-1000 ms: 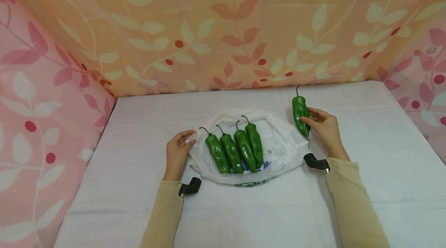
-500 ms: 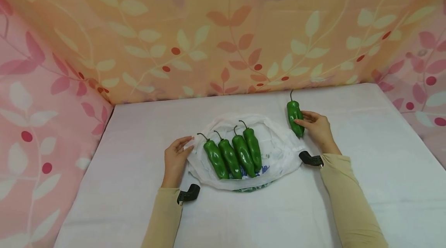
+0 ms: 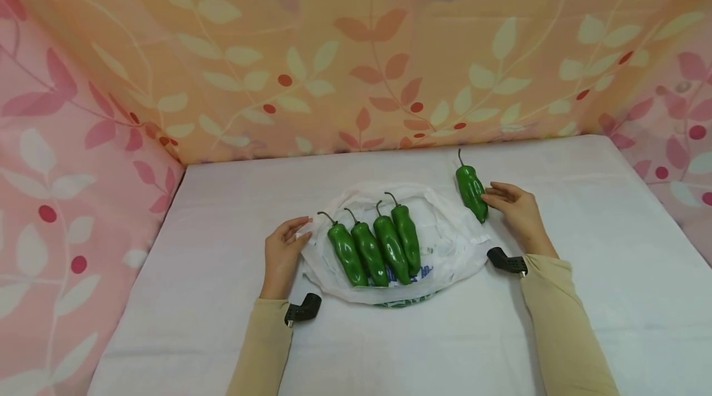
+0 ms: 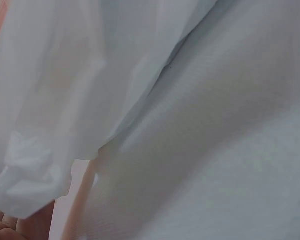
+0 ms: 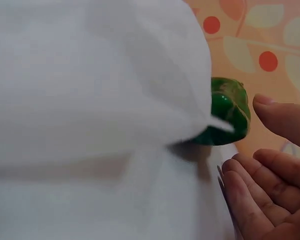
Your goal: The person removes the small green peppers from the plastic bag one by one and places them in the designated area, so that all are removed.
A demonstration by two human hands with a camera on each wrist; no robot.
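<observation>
In the head view a white plastic bag (image 3: 461, 260) lies spread on the white-covered table. Several green peppers (image 3: 392, 249) with dark curved stems lie side by side on its left and middle. My left hand (image 3: 280, 257) pinches the bag's left edge; the wrist view shows bunched plastic (image 4: 32, 175) by its fingers (image 4: 5, 227), partly hidden. Another green pepper (image 3: 470, 191) lies beyond the bag's right edge, stem pointing away from me. Close to its right side is my right hand (image 3: 520, 214), thumb and fingers apart. In the right wrist view that pepper (image 5: 227, 117) is partly behind the bag.
Orange leaf-patterned cloth (image 3: 311, 44) hangs behind the table's far edge. Pink patterned cloth (image 3: 50, 198) borders the left and right sides. White cloth (image 3: 400, 353) covers the table in front of the bag. A black wrist camera (image 3: 303, 309) sits on each wrist.
The right hand has let go of the pepper at the right, which now lies tilted, and has drawn slightly away to its right. The left hand stays at the bag's edge.
</observation>
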